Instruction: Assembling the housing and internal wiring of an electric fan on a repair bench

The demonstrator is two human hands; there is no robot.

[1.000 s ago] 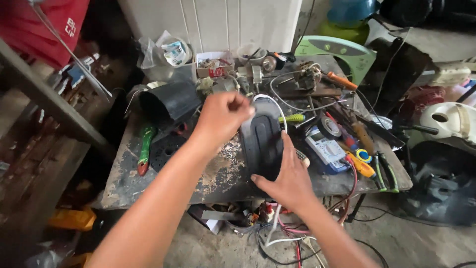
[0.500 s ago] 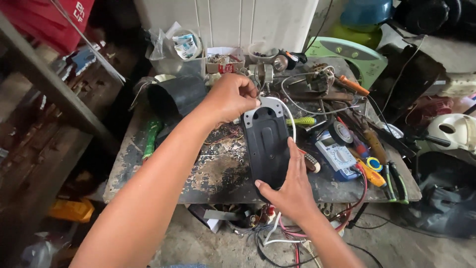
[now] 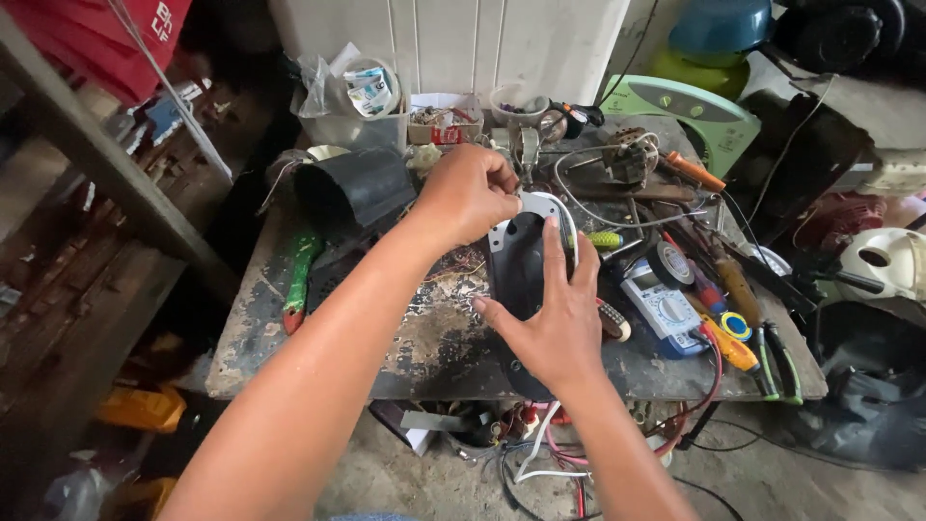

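**Over the bench: both hands on a black plastic cover**

Dead centre of the cluttered workbench [image 3: 289, 357], both hands are on a dark oval plastic cover [image 3: 519, 265] with a pale rim. The right hand [image 3: 552, 323] comes in from 6 o'clock and clamps it from the front, fingers spread over its face, thumb on the left edge. The left hand [image 3: 468, 193] comes in from about 7 o'clock and pinches the cover's top rim at 12 o'clock, fingers curled tight. Whatever's between those fingertips is too small to make out, honestly.

The lower half of the cover is hidden behind the right palm, so I can't tell its full shape, or whether it's touching the bench.

Around it:
- at 10 o'clock, a black tube-like piece [image 3: 357, 188] lying on its side
- at 9 o'clock, a green-handled tool [image 3: 297, 280], head hard to read
- at 3 o'clock, a blue multimeter [image 3: 661, 309], partly covered by leads
- at 4 o'clock, pliers [image 3: 776, 357] at the bench edge
- at 12 o'clock, small containers [image 3: 439, 121] of bits, contents a blur

Wires [image 3: 540, 453] hang under the bench, cut off by the frame.
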